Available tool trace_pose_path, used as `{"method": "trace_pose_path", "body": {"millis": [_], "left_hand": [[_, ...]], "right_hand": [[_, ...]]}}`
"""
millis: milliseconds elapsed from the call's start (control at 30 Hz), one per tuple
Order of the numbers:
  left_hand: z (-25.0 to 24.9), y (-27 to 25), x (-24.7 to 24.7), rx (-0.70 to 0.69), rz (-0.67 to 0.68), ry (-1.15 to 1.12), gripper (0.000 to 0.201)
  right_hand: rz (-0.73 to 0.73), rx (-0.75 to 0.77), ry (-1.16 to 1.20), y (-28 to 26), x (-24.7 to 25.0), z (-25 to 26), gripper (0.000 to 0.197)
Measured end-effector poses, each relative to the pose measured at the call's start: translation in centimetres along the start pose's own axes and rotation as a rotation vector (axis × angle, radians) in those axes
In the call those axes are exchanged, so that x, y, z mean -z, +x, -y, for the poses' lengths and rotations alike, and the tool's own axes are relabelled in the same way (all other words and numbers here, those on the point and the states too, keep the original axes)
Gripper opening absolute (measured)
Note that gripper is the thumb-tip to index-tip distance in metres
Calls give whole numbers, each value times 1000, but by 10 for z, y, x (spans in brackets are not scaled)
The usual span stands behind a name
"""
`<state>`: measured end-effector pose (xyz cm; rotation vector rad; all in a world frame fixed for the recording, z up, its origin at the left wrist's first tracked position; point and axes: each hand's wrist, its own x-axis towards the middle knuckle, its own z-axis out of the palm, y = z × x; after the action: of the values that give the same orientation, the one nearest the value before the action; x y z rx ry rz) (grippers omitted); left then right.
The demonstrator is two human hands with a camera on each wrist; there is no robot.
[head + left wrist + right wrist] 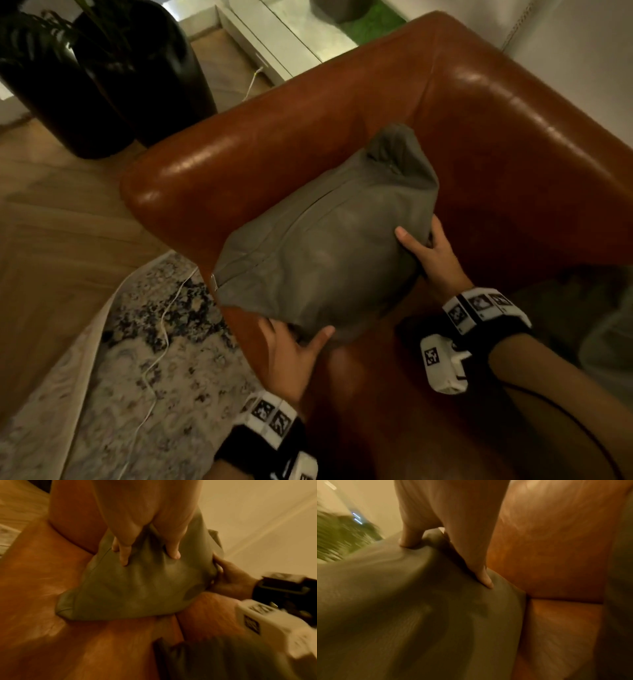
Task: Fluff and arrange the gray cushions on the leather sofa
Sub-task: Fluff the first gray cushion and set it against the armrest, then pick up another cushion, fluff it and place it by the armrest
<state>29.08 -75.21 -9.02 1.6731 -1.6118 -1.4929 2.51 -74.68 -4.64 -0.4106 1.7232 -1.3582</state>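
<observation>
A gray cushion [325,240] [137,591] [402,615] with a seam along its upper face is held over the corner seat of the brown leather sofa [479,137] [42,588] [556,547], near the armrest. My left hand [294,346] [149,555] grips its near lower edge, thumb on top and fingers dug into the fabric. My right hand [424,253] [229,577] [447,561] pinches its right side, thumb on the front face, fingers behind. A second gray cushion [603,325] [223,655] lies on the seat to the right, dim and partly cut off.
Two tall black planters [102,85] stand on the wood floor [51,222] beyond the armrest. A patterned rug [137,342] with a white cable [161,325] across it lies left of the sofa. A low white cabinet [267,44] runs behind.
</observation>
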Motion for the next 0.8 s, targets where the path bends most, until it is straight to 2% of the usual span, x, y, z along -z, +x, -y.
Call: {"method": "trace_pose_path", "body": {"millis": [133, 200, 267, 333, 400, 433, 467, 500, 567, 633, 667, 733, 800], "left_hand": [[-8, 33, -1, 73, 72, -87, 118], [-3, 36, 8, 114, 56, -231, 123], [-12, 21, 24, 185, -6, -404, 135], [-31, 9, 47, 226, -201, -519, 135], [-57, 5, 68, 164, -435, -384, 125], [-72, 3, 77, 60, -485, -238, 126], [-86, 2, 81, -80, -478, -113, 123], [-102, 1, 78, -241, -434, -18, 112], [-135, -6, 54, -577, -302, 155, 71], [-163, -14, 8, -835, -121, 229, 35], [-173, -20, -22, -899, 16, 216, 26], [-179, -35, -83, -858, 268, 197, 20], [-173, -50, -142, -664, 476, 182, 26]], "right_hand": [[49, -42, -161, 20, -8, 6, 87], [68, -43, -217, 20, -8, 13, 90], [40, -37, -220, 10, -3, 18, 97], [-35, -20, -245, -8, 10, 21, 105], [-133, 79, -296, -36, 30, 29, 88], [-195, 148, -328, -51, 44, 33, 71], [-258, 225, -361, -67, 59, 34, 51], [-327, 281, -396, -88, 74, 39, 33], [-477, 361, -416, -124, 111, 37, 13], [-649, 358, -392, -165, 155, 31, 11], [-722, 330, -405, -185, 178, 24, 11], [-890, 184, -428, -227, 225, 2, 14], [-1167, 92, -304, -264, 259, -33, 25]]}}
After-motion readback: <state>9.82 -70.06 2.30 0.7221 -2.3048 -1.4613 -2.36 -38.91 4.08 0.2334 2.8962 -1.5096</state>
